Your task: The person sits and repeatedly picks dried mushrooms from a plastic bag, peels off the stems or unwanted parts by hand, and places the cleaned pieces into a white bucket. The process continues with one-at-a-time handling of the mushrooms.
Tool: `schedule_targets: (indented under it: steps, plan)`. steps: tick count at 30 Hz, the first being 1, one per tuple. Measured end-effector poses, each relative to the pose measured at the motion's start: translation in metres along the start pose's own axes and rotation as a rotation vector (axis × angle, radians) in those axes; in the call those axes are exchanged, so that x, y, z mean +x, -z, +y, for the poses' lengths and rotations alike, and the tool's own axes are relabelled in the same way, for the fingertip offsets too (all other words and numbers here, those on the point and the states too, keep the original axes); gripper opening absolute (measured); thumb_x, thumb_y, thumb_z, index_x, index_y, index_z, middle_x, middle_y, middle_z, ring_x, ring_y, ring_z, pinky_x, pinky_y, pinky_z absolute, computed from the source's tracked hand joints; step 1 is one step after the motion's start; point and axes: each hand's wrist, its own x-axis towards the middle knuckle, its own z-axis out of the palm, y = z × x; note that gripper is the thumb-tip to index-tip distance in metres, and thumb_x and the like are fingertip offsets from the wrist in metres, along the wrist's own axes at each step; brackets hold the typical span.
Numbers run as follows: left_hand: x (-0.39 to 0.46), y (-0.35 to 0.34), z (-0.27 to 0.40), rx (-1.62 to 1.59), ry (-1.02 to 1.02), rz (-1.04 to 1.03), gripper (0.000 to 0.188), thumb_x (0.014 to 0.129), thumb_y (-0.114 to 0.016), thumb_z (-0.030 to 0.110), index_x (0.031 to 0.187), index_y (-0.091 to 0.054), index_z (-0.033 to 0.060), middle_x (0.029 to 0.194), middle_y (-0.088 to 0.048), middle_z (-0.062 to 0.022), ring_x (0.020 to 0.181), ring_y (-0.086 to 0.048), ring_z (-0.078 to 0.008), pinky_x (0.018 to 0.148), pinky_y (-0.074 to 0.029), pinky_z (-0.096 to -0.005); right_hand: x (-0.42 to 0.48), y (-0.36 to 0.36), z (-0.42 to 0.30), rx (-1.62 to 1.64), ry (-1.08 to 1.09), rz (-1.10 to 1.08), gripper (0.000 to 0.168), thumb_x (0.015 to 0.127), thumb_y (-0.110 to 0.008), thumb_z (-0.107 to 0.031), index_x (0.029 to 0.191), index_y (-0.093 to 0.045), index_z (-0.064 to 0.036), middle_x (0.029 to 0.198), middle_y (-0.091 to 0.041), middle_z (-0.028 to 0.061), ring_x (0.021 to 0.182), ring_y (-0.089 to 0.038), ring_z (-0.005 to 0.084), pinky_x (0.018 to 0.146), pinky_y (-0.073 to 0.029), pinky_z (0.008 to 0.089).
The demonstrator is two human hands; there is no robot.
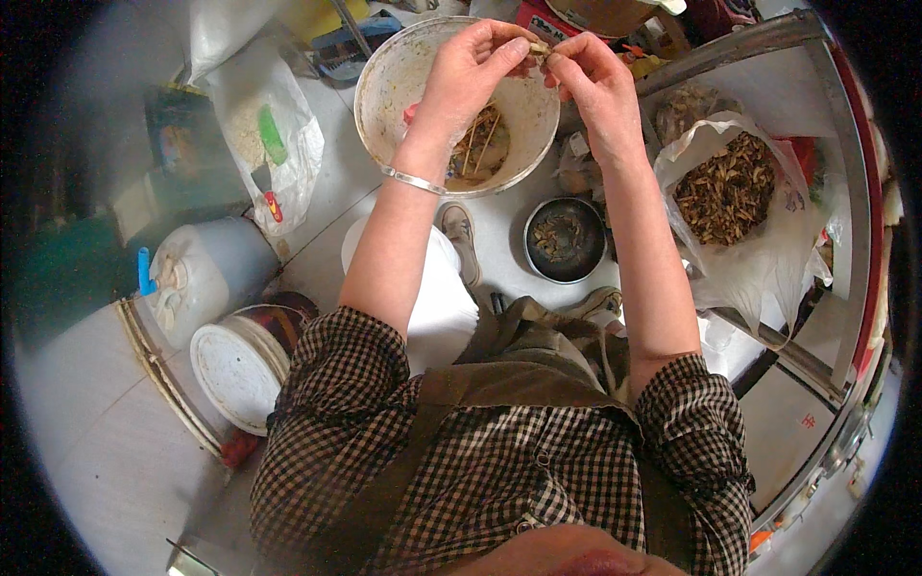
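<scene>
My left hand [475, 72] and my right hand [594, 83] meet over the far right rim of a large white bucket [382, 108]. Between their fingertips both pinch a small pale brownish piece [539, 49], too small to name surely. Scraps and thin wooden sticks [475, 147] lie at the bucket's bottom. On the floor nearer to me stands a dark round metal pan [565, 240] with some brownish pieces in it. At the right, an open clear plastic bag [763, 281] holds a heap of dried brown strips [727, 187].
A metal rack frame [814, 360] borders the right side. To the left are a white plastic sack [302, 155] with a green scoop-like thing, a plastic jug [209, 266] and a lidded bucket [234, 371]. A white round surface [432, 309] lies below my left forearm.
</scene>
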Motion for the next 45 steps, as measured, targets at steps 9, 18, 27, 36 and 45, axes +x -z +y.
schedule_targets:
  steps: [9,18,27,36,45]
  plan:
    - [-0.001,-0.003,0.001,0.009,0.005,-0.014,0.018,0.080,-0.056,0.010,0.094,-0.056,0.0004,0.086,-0.058,-0.0043,0.076,-0.055,-0.0095,0.072,-0.045,-0.0231,-0.002,-0.001,-0.001,0.111,-0.046,0.037,0.009,0.076,-0.055,-0.014,0.079,-0.053,-0.005,0.069,-0.055,-0.0003,0.064,-0.053,0.0066,0.053,-0.038,0.0191]
    - [-0.001,-0.005,0.002,-0.019,-0.016,-0.031,0.022,0.079,-0.057,0.009,0.099,-0.055,0.0000,0.088,-0.059,-0.0045,0.080,-0.055,-0.0096,0.074,-0.045,-0.0229,-0.006,-0.002,-0.007,0.210,-0.164,0.024,0.015,0.081,-0.053,-0.020,0.081,-0.053,-0.005,0.072,-0.055,-0.0007,0.065,-0.053,0.0069,0.054,-0.039,0.0199]
    - [-0.002,-0.006,0.000,0.058,-0.032,-0.082,0.022,0.078,-0.057,0.005,0.099,-0.056,-0.0006,0.090,-0.058,-0.0039,0.081,-0.054,-0.0085,0.074,-0.045,-0.0211,0.000,0.004,0.002,-0.103,-0.018,-0.047,0.020,0.083,-0.051,-0.024,0.079,-0.052,-0.004,0.065,-0.054,-0.0009,0.060,-0.051,0.0059,0.052,-0.040,0.0193]
    - [-0.002,-0.003,0.000,0.190,-0.068,-0.077,0.021,0.079,-0.058,0.007,0.099,-0.057,0.0001,0.088,-0.058,-0.0033,0.078,-0.054,-0.0072,0.070,-0.045,-0.0194,0.002,0.008,0.005,-0.428,0.101,0.001,0.018,0.081,-0.051,-0.022,0.082,-0.052,-0.004,0.063,-0.056,0.0074,0.056,-0.054,0.0142,0.055,-0.043,0.0260]
    - [-0.002,-0.002,0.001,0.222,-0.064,-0.066,0.020,0.078,-0.059,0.007,0.097,-0.058,0.0002,0.086,-0.059,-0.0032,0.076,-0.054,-0.0069,0.068,-0.045,-0.0193,0.003,0.007,-0.002,-0.456,0.137,0.001,0.015,0.079,-0.052,-0.018,0.081,-0.052,-0.003,0.063,-0.056,0.0092,0.056,-0.055,0.0169,0.054,-0.044,0.0279]
